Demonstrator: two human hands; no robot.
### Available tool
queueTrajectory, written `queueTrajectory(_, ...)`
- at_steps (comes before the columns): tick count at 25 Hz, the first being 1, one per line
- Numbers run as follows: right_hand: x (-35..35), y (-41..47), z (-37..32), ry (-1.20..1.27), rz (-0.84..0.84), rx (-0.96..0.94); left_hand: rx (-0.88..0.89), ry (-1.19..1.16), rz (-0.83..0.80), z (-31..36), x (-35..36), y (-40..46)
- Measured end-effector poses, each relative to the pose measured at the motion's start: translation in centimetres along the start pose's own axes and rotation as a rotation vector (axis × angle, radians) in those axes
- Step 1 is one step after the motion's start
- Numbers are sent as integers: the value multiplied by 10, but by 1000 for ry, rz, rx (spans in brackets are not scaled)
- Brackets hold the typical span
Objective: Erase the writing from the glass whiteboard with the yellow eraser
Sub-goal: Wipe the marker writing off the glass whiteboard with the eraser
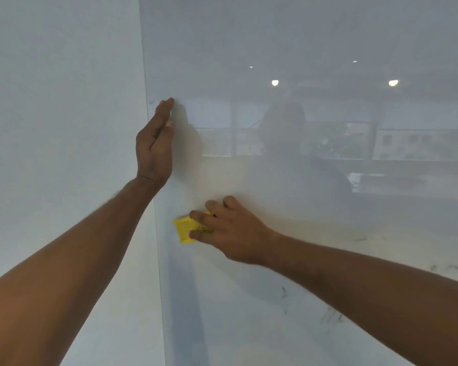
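Pale wall [58,128] gives way at a vertical edge to the glass whiteboard [328,207], glossy with reflected ceiling lights. Nearest, faint dark marks [331,317] remain low on the glass under the right forearm — likely the work still to do. Above them the right hand [230,231] presses the yellow eraser [183,229] flat to the glass near the board's left edge, its fingers [200,216] curled over it in a firm grip. Farther up, the left hand [155,143] lies open, palm against the board, bracing. Best to keep the pad flat and sweep down in overlapping strokes — right across those smudges.
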State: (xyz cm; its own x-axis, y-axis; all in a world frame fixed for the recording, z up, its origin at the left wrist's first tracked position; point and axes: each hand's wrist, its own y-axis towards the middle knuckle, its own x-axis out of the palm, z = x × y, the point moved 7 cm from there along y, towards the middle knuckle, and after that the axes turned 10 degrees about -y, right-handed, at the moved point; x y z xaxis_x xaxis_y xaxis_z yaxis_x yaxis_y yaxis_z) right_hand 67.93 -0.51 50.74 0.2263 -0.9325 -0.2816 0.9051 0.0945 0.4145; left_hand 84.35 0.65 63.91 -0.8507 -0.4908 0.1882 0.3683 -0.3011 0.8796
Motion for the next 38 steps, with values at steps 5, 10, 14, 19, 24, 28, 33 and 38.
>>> queueTrajectory(5,-30,40,151,-35,108,615,-43,33,-49,3,-5,-1)
queueTrajectory(10,-16,-21,93,-53,176,492,79,441,-96,1,10,-12)
queueTrajectory(14,36,-159,-44,51,-15,90,226,706,-213,-2,52,-28)
queueTrajectory(19,21,-230,29,16,90,202,384,867,-237,-6,99,-46)
queueTrajectory(24,-30,-272,225,-155,187,1014,471,898,-238,-8,133,-60)
queueTrajectory(28,-12,-274,175,-166,174,1092,485,885,-247,-6,153,-72)
queueTrajectory(33,37,-311,-33,58,-61,220,463,885,-244,-3,163,-79)
queueTrajectory(38,12,-347,63,56,60,331,467,883,-238,-3,164,-84)
